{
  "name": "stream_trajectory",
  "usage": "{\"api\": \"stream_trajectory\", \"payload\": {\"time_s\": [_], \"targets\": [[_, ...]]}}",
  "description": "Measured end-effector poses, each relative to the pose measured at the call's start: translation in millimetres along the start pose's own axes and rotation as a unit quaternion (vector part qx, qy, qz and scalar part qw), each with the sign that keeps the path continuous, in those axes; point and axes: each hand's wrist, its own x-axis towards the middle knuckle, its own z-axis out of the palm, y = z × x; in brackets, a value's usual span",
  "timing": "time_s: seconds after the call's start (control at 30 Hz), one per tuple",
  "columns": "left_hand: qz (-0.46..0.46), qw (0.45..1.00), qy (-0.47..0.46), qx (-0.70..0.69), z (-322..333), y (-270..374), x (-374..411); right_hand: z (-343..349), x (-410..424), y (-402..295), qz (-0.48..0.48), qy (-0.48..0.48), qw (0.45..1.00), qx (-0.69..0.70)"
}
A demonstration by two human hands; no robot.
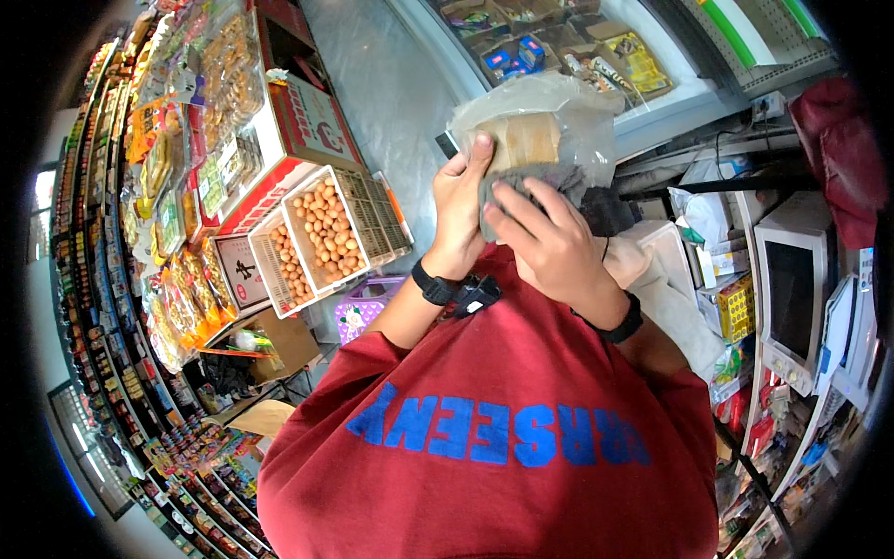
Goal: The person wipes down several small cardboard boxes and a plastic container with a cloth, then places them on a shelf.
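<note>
My left hand [457,209] grips the left side of a clear plastic bag [594,119], its thumb lying on top. A tan, cardboard-like piece [531,138] shows through the film. Directly below it, a folded dark grey cloth [494,222] is held between my two hands. My right hand [552,237] lies over this cloth with its fingers bent onto it; the thumb of that hand is hidden. Whether the cloth is inside the bag or under it, I cannot tell. Both wrists wear black bands.
Crates of eggs [330,230] and packaged snacks [234,77] stand at the left, before long shelves. A glass-topped freezer [482,91] lies beyond my hands. On the right are a microwave oven [796,279] and a rack with a yellow box [735,307]. A purple plastic stool [363,304] stands near my left elbow.
</note>
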Motion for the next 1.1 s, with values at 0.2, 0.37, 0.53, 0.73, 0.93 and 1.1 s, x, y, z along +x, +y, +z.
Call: {"api": "stream_trajectory", "payload": {"time_s": [0.2,0.37,0.53,0.73,0.93,1.1], "targets": [[-0.042,0.998,0.036,0.015,4.7,-0.7,-4.2,-16.0,0.7,14.9,0.095,0.013,0.995,0.029],[0.05,0.997,0.041,0.051,13.8,-7.8,-9.0,-9.9,19.1,22.4,0.189,0.15,0.97,-0.013],[0.035,0.998,-0.026,0.051,20.1,0.2,-15.9,0.4,18.9,20.1,0.139,0.151,0.979,0.009],[0.122,0.978,-0.131,0.111,6.6,-13.5,-13.4,12.3,20.8,28.1,0.235,0.211,0.948,0.032],[0.077,0.981,-0.134,0.115,-0.4,-10.7,-12.6,9.8,18.3,30.4,0.251,0.217,0.94,0.08],[0.046,0.979,-0.152,0.126,-5.8,-11.4,-6.1,10.3,12.9,27.0,0.178,0.19,0.959,0.112]]}}
